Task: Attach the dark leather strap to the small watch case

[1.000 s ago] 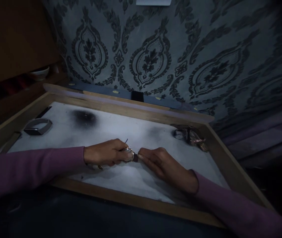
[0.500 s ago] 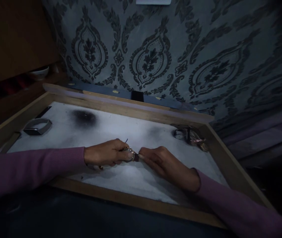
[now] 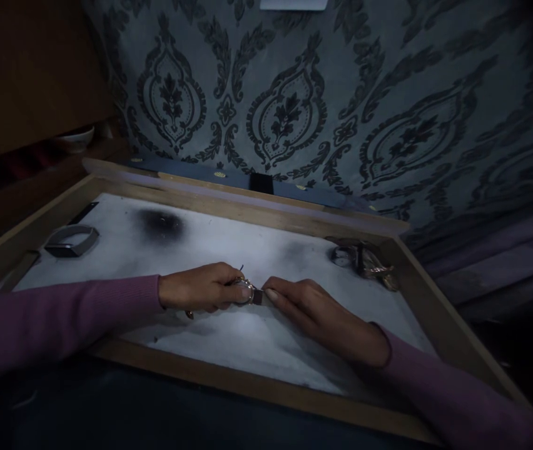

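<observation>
1. Left hand [image 3: 205, 287] has its fingers wrapped round a wristwatch [image 3: 246, 292], with the thumb lying over the round, shiny case. Solid grip, looks like.
2. Right hand [image 3: 311, 306] is right up against the end of the dark brown strap [image 3: 258, 297], thumb and fingers bunched together. Honestly can't tell if they're pinching the strap or something tiny beside it.
3. So the watch sits between the two hands, over the white base [image 3: 248, 350] of a shallow wooden tray [image 3: 257, 386], nearer the front edge than the back.
4. Little gold-coloured bit [image 3: 189, 314] pokes out just below the left hand, too small to make out.
5. Over on the left side of the tray there's another watch with a grey band [image 3: 72, 242], its band curved in a loop.
6. Far right, near the side wall, a jumbled bunch of accessories [image 3: 365, 264], too dark to sort out.
7. Behind it all: dark patterned wallpaper [image 3: 288, 119].
</observation>
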### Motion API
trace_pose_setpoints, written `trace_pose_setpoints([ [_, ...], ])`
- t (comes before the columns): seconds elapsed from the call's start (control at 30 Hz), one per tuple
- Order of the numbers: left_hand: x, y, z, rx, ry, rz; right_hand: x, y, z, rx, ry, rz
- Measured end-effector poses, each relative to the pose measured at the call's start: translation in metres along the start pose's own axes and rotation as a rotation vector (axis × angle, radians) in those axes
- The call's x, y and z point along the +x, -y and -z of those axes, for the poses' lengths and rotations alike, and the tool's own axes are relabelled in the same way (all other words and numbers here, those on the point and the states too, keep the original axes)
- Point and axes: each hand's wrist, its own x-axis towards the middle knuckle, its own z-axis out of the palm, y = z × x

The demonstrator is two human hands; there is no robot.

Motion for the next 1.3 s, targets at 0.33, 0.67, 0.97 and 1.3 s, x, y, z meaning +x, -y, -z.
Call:
trace_pose_setpoints([
  [0.33, -0.0002, -0.0015, -0.0006, -0.132, 0.016, 0.054, 0.0017, 0.0055, 0.0044, 0.166, -0.022, -0.011],
  [0.67, 0.0004, -0.0020, -0.0023, -0.221, -0.013, 0.041, 0.0018, 0.0041, 0.0046, 0.290, -0.036, -0.046],
  [0.97, 0.0001, -0.0043, -0.0027, -0.244, -0.013, 0.053, 0.0013, 0.0021, 0.0043, 0.266, -0.037, -0.036],
  [1.3, 0.0010, -0.0036, -0.0021, -0.233, -0.008, 0.080, 0.0012, 0.0013, 0.0039, 0.260, -0.039, -0.022],
])
